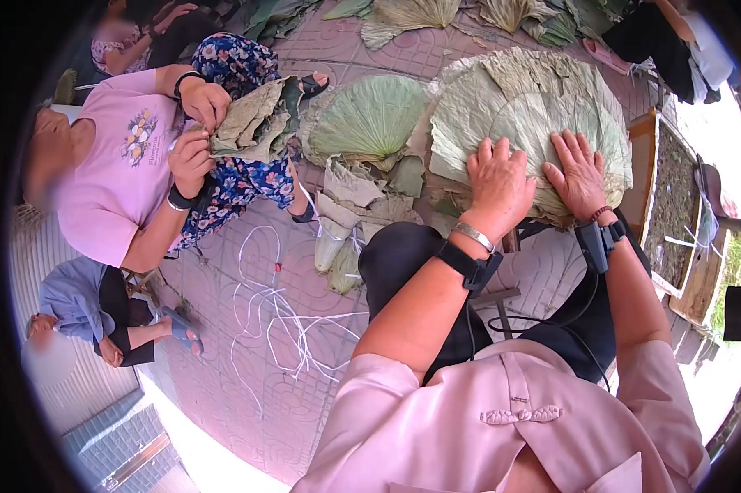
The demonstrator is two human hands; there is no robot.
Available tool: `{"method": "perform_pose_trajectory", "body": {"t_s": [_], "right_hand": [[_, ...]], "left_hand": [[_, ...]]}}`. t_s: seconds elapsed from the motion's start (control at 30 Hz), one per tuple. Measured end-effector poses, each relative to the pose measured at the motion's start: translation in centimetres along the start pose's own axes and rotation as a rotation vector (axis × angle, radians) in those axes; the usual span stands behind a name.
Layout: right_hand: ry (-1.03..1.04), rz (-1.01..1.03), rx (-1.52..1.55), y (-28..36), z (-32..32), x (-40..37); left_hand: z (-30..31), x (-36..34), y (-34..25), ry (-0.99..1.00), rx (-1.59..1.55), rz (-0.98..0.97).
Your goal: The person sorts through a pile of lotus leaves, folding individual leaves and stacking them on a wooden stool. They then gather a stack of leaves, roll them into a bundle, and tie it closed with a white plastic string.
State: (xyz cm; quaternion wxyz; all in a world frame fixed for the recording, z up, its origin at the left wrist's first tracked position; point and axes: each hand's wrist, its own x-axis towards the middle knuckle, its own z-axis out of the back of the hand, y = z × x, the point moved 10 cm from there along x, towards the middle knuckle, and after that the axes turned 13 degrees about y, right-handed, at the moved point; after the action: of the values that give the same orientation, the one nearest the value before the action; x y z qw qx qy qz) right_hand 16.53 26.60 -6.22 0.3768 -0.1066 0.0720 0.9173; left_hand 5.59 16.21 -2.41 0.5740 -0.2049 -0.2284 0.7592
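A broad stack of dried lotus leaves [543, 90] lies in front of my knees, pale green to brown with ragged edges. My left hand [500, 185] rests flat on the near part of the top leaf, fingers stretched forward. Beside it, my right hand [580, 172] presses on the same leaf with its fingers spread, and a small gap separates the two hands. Neither hand grips anything. To the left of the stack is a greener lotus leaf [370, 119], and below that a rolled, tied leaf bundle [336, 234].
At left, a seated person in a pink shirt [112, 164] holds folded dry leaves [260, 123]. White string [284, 320] lies tangled on the paving. A wooden-framed board [666, 201] stands at right. More people sit at the edges, and loose leaves [407, 18] lie at the back.
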Motion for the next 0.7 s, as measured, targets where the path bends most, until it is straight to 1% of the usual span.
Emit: {"method": "perform_pose_trajectory", "body": {"t_s": [0.13,0.27,0.37,0.43,0.53,0.7], "right_hand": [[-0.038,-0.037,-0.068,0.5,-0.6,0.0],[-0.027,-0.045,-0.064,0.5,-0.6,0.0],[-0.053,-0.040,-0.049,0.5,-0.6,-0.1],[-0.069,-0.036,-0.051,0.4,-0.7,-0.2],[-0.077,-0.032,-0.060,0.4,-0.5,-0.3],[-0.053,-0.048,-0.054,0.1,-0.8,0.0]], "left_hand": [[-0.2,0.5,0.1,0.042,-0.050,0.011],[0.2,0.6,-0.1,-0.004,-0.043,0.029],[-0.1,0.1,0.3,0.004,-0.069,0.029],[0.2,-0.5,0.0,-0.035,-0.056,-0.028],[0.4,-1.4,0.2,-0.028,-0.126,-0.037],[1.9,-3.1,1.0,-0.094,-0.159,-0.040]]}}
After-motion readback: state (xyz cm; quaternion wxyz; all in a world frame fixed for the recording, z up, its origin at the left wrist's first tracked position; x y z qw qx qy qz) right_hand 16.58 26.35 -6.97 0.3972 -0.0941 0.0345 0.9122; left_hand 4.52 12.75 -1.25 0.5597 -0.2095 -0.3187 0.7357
